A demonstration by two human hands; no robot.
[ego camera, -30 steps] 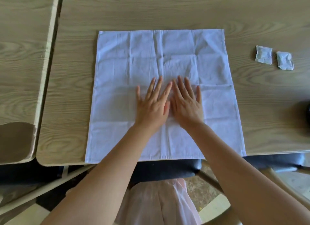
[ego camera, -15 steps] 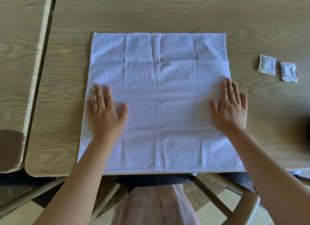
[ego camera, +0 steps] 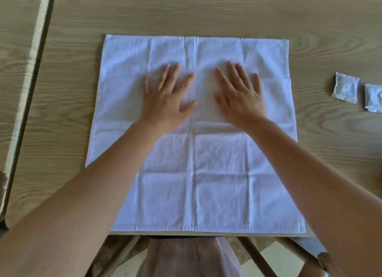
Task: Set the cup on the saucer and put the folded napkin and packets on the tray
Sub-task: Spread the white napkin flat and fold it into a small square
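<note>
A white cloth napkin [ego camera: 194,173] lies spread flat and unfolded on the wooden table [ego camera: 186,12], its near edge at the table's front edge. My left hand [ego camera: 167,95] and my right hand [ego camera: 239,95] press palm-down on the napkin's upper middle, side by side with fingers spread and a narrow gap between them along the centre crease. Two small white packets [ego camera: 345,90] [ego camera: 373,98] lie on the table to the right of the napkin. No cup, saucer or tray is in view.
A second wooden table [ego camera: 18,49] stands at the left, separated by a dark gap. Chair legs and floor tiles show below the table's front edge.
My hands slid apart from the napkin's middle to its side edges, then came back together and farther up the cloth. The camera moved closer to the table.
</note>
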